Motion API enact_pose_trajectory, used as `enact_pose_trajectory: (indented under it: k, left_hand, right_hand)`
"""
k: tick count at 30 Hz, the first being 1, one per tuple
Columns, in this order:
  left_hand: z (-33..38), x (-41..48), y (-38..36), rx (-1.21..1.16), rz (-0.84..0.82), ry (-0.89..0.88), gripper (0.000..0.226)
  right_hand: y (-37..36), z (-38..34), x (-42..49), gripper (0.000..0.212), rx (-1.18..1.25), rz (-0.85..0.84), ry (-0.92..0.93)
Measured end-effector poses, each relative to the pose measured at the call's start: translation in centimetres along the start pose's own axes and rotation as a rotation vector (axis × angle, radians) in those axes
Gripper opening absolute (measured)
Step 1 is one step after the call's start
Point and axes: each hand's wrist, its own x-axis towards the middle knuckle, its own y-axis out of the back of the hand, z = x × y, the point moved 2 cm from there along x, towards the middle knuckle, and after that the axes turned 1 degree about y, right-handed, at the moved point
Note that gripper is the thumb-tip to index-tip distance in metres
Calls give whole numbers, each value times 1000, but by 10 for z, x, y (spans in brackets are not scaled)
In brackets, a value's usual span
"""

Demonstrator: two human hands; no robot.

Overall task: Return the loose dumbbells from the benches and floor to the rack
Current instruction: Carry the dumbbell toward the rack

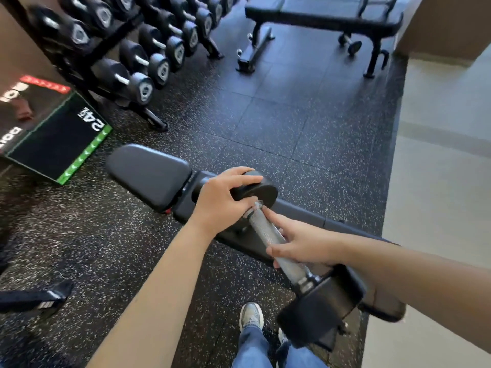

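Note:
A large black dumbbell with a knurled steel handle lies across the near bench. My left hand grips its far head, fingers curled over the top. My right hand is wrapped round the handle, with the index finger stretched along the bar. The near head of the dumbbell hangs past the bench edge above my feet. The dumbbell rack stands at the upper left, filled with several black dumbbells. A small loose dumbbell lies on the floor under the far bench.
A black plyo box with green trim sits on the floor left of the near bench. The speckled rubber floor lies open between the benches and rack. A pale floor strip runs along the right. A dark object lies at lower left.

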Motion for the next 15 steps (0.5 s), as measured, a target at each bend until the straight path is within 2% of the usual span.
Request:
enact_pose_trajectory:
  k: [7,15]
  left_hand:
    - [34,-40,80,11,173,5,42]
    - [6,-97,172,46,371,18,41]
  right_hand:
    - [-14,-83,-21,85,-184,-71,130]
    - [-72,-160,4,83,-254,-39,202]
